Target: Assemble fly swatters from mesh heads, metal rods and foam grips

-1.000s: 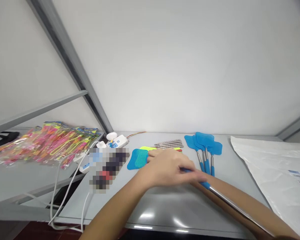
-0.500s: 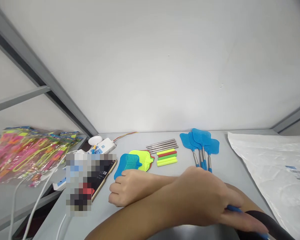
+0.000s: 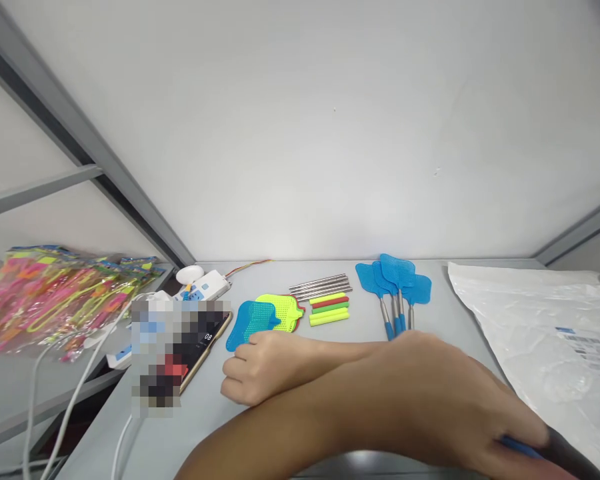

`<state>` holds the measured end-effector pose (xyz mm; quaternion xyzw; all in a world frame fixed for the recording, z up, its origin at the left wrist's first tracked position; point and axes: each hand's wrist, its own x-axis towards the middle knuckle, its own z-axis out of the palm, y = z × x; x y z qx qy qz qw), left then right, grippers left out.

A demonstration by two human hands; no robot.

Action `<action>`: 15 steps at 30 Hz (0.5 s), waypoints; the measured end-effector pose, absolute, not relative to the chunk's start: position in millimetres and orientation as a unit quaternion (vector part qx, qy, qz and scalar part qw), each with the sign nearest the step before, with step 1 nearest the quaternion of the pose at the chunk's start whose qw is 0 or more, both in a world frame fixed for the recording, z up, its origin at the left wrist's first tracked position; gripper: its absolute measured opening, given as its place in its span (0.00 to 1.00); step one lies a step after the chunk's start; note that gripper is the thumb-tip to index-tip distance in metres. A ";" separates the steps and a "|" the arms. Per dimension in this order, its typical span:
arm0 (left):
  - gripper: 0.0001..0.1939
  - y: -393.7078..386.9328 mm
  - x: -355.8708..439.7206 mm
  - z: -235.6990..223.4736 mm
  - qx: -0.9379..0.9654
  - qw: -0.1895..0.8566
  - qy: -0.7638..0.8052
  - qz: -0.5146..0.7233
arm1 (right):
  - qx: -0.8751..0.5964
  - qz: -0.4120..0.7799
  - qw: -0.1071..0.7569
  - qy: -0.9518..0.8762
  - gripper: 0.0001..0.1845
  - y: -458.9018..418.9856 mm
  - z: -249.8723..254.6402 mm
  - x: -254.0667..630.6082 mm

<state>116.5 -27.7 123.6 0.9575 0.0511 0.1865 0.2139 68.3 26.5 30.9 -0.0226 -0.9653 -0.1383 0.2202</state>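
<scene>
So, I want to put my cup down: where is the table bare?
Bare table lies between the blue swatters and the white bag, and between the phone and the right hand. It is crowded around the power strip, and the crossed forearms cover the front centre.

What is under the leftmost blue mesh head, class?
A yellow-green mesh head sticks out from under the blue mesh head, with a red edge beneath that. Anything else the blue one covers cannot be seen.
</scene>
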 end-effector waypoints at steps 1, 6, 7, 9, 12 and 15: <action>0.23 -25.6 114.0 124.7 0.956 0.222 0.038 0.189 | -0.026 -0.142 0.211 -0.967 0.08 25.8 33.6 72.2; 0.18 -23.7 114.5 132.8 0.948 0.273 -0.062 0.149 | -0.015 -0.154 0.229 -0.961 0.08 22.2 34.4 78.0; 0.18 -25.3 114.9 133.4 0.948 0.276 -0.057 0.146 | -0.019 -0.157 0.233 -0.960 0.08 21.8 32.9 77.7; 0.20 -29.7 113.9 133.1 0.950 0.275 -0.019 0.148 | -0.032 -0.165 0.234 -0.958 0.08 21.1 30.3 78.4; 0.24 -38.0 112.7 133.2 0.949 0.269 0.031 0.159 | -0.038 -0.174 0.230 -0.957 0.08 19.2 28.0 83.4; 0.18 -47.9 122.3 139.3 0.950 0.270 -0.007 0.159 | -0.020 -0.174 0.229 -0.957 0.07 14.5 25.0 86.0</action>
